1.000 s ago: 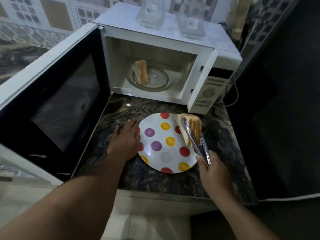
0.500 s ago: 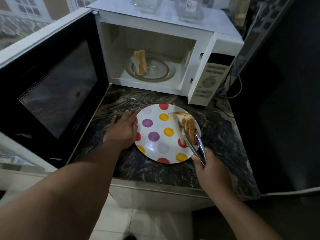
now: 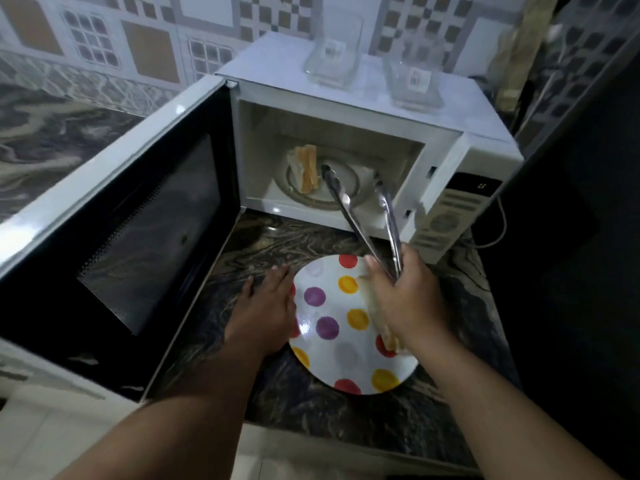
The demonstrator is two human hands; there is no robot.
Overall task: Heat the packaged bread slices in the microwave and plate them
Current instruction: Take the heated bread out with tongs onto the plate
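The right hand (image 3: pixel 403 299) grips the tongs (image 3: pixel 363 216), tips apart and empty, reaching into the open microwave (image 3: pixel 346 133) toward the bread (image 3: pixel 305 168) on its glass tray. The left hand (image 3: pixel 266 313), fingers relaxed, steadies the plate (image 3: pixel 332 358) on the worktop (image 3: pixel 277 237), where one slice (image 3: pixel 384 332) already lies.

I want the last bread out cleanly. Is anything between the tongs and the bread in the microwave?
Nothing visible. The tongs, held by the right hand, are open just right of the bread on the turntable; the door is wide open.
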